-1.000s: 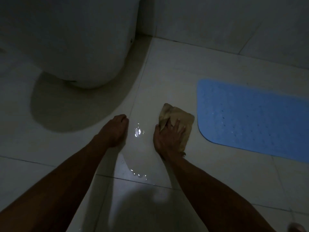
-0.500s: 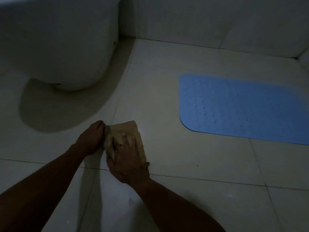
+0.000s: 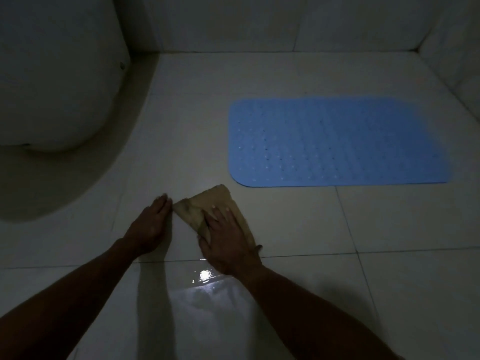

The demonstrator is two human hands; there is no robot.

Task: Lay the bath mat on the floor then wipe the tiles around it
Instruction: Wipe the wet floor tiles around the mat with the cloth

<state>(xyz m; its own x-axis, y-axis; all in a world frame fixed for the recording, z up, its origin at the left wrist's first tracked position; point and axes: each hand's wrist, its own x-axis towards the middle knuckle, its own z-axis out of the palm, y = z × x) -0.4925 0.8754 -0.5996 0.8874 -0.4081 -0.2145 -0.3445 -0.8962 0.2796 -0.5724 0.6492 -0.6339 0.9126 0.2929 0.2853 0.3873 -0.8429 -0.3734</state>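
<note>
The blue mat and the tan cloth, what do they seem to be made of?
The blue mat looks like rubber or soft plastic, matte: rows of small holes or dimples, rounded corners, lying flat. The tan cloth looks like woven fabric, soft and creased, folding under the right hand.

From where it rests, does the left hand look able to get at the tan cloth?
Probably yes. The left hand lies flat on the tile with its fingertips right beside the cloth's left corner, nothing between them. The right hand presses only the cloth's near right part.
</note>
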